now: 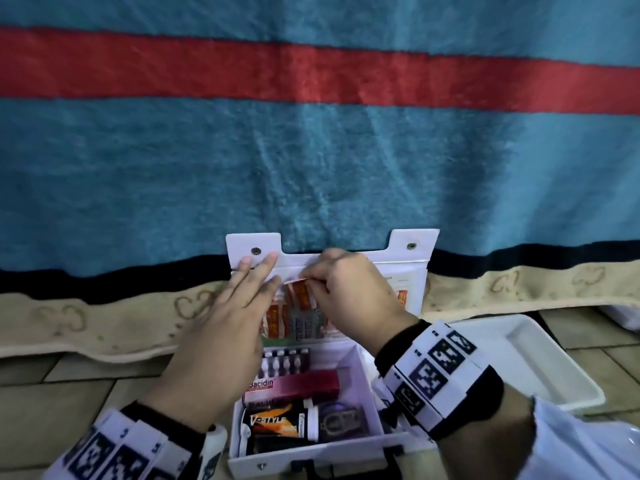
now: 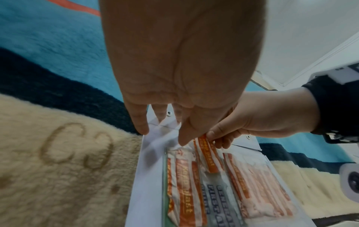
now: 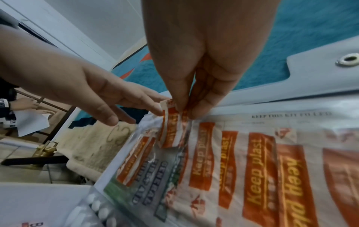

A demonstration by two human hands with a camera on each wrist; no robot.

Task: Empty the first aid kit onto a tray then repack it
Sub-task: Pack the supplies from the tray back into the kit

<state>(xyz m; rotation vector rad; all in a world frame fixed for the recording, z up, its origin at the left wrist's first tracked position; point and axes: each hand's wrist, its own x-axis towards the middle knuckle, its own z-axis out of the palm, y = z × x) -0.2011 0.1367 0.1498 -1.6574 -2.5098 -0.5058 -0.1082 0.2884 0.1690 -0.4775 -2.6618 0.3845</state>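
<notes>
At the kit lid's upper edge: your right hand (image 1: 349, 292) is pinching a plaster strip (image 3: 172, 130).
Left hand (image 1: 221, 323): you are pressing spread fingers on the lid (image 1: 412, 268).
First aid kit (image 1: 353, 372): lying open beside the tray (image 1: 540, 355).

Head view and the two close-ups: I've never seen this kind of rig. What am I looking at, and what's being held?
No machine here: a person works bare-handed, wearing three cameras. The wide picture comes from the head; the close-ups look along each wrist toward the fingers.

A white first aid kit lies open on a tiled floor, its lid propped against a blue blanket. A white tray sits to its right.

The left hand presses flat, fingers straight, on the lid's clear pocket. The right hand pinches an orange plaster strip at the pocket's mouth. Boxes, a bottle and pills lie in the kit's base.
</notes>
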